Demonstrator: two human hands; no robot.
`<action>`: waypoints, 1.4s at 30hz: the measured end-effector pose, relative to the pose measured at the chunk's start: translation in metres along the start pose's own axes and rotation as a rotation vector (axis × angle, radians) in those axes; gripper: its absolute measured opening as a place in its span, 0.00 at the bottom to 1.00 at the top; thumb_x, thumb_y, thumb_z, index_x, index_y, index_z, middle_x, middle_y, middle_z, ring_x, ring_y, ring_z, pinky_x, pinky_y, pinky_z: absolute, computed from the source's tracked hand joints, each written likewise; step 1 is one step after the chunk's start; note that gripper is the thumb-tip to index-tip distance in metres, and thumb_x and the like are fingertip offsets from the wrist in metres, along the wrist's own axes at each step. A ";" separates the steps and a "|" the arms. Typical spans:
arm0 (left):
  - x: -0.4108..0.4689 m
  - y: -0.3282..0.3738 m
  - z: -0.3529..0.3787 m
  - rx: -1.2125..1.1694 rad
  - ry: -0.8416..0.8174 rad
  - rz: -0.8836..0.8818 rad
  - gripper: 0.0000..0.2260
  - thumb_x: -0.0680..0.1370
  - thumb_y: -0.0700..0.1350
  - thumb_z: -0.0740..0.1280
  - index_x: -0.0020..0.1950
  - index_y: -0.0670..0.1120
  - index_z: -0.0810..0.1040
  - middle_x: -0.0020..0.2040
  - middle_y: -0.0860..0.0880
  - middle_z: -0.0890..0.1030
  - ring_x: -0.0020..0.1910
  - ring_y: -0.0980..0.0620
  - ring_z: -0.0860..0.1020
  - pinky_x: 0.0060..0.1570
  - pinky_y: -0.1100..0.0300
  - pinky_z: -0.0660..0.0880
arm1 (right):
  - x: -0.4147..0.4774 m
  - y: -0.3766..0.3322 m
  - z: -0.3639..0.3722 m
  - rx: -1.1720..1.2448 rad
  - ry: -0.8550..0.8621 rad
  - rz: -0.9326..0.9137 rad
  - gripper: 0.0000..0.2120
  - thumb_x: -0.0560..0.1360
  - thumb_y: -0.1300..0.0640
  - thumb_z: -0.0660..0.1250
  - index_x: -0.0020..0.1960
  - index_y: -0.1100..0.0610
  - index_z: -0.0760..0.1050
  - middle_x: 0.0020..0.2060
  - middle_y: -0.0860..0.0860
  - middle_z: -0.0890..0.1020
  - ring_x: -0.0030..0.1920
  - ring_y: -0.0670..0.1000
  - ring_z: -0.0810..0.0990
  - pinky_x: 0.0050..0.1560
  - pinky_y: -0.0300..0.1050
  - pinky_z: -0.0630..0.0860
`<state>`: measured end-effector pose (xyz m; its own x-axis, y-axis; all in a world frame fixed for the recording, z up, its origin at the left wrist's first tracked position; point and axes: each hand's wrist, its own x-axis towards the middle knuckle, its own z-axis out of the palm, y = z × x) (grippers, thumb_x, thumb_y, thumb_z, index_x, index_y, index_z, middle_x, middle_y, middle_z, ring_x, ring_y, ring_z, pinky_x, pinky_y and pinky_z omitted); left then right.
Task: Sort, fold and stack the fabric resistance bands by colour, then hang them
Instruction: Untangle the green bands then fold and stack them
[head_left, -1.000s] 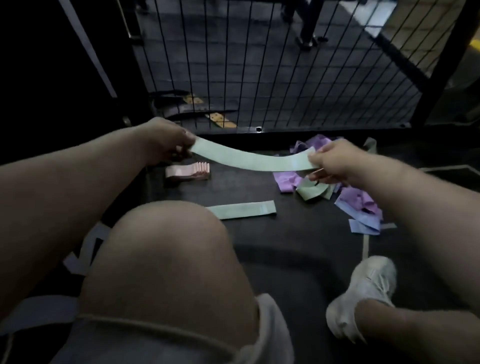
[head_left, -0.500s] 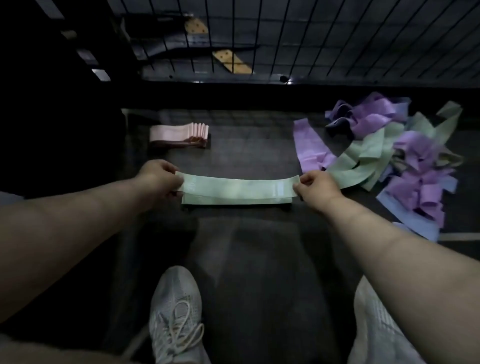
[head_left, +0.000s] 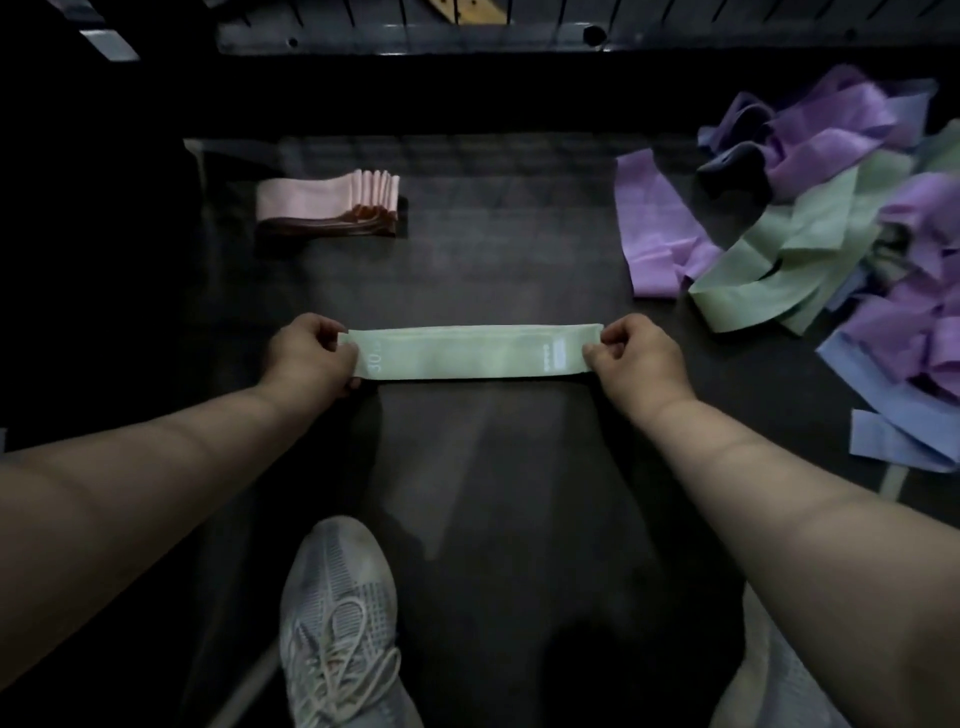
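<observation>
The flat pale green fabric resistance band (head_left: 470, 352) lies stretched out straight on the dark floor mat (head_left: 493, 260), in the middle, in front of the person. The left hand (head_left: 311, 353) pinches its left end with curled fingers and thumb, and the right hand (head_left: 636, 356) pinches its right end in the same way. Behind it, to the left, stands a neat stack of folded pink fabric bands (head_left: 327, 200), well apart from the green one. At the right side is a loose heap of purple, green and blue bands (head_left: 831, 223), all mixed, with one purple band (head_left: 649, 228) lying at its near-left edge and a blue band (head_left: 883, 415) at the near side. A grey metal rail (head_left: 415, 41) runs along the far edge of the dark room. A white laced sneaker (head_left: 337, 613) rests on the mat below the hands. On the green band I read the number "30" (head_left: 375, 362) near the left end. Near the right end is a small white printed label (head_left: 558, 356), too small to read.
</observation>
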<state>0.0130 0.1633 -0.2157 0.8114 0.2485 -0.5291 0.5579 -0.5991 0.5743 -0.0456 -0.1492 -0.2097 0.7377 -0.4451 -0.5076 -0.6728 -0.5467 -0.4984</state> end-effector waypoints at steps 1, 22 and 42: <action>0.000 0.000 0.001 0.067 0.005 0.017 0.09 0.76 0.41 0.69 0.56 0.46 0.75 0.51 0.41 0.80 0.35 0.44 0.81 0.38 0.53 0.81 | 0.001 0.002 0.002 -0.024 0.001 -0.010 0.13 0.75 0.51 0.71 0.56 0.55 0.75 0.52 0.54 0.80 0.53 0.54 0.78 0.55 0.41 0.72; 0.012 0.015 0.000 0.930 -0.231 0.835 0.30 0.71 0.52 0.75 0.72 0.49 0.72 0.67 0.45 0.73 0.62 0.40 0.72 0.62 0.48 0.69 | 0.012 0.007 0.001 -0.665 -0.110 -0.534 0.32 0.76 0.50 0.69 0.76 0.49 0.61 0.74 0.49 0.65 0.73 0.52 0.63 0.69 0.49 0.56; -0.020 -0.002 0.017 0.218 0.057 0.034 0.12 0.80 0.44 0.61 0.56 0.40 0.80 0.53 0.35 0.80 0.53 0.37 0.79 0.57 0.51 0.74 | 0.007 0.022 0.025 0.163 0.149 0.030 0.07 0.77 0.56 0.68 0.54 0.56 0.76 0.56 0.58 0.78 0.48 0.54 0.78 0.56 0.40 0.72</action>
<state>-0.0073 0.1468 -0.2171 0.8411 0.2640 -0.4721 0.4841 -0.7568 0.4391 -0.0565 -0.1467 -0.2413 0.7092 -0.5661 -0.4203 -0.6858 -0.4153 -0.5977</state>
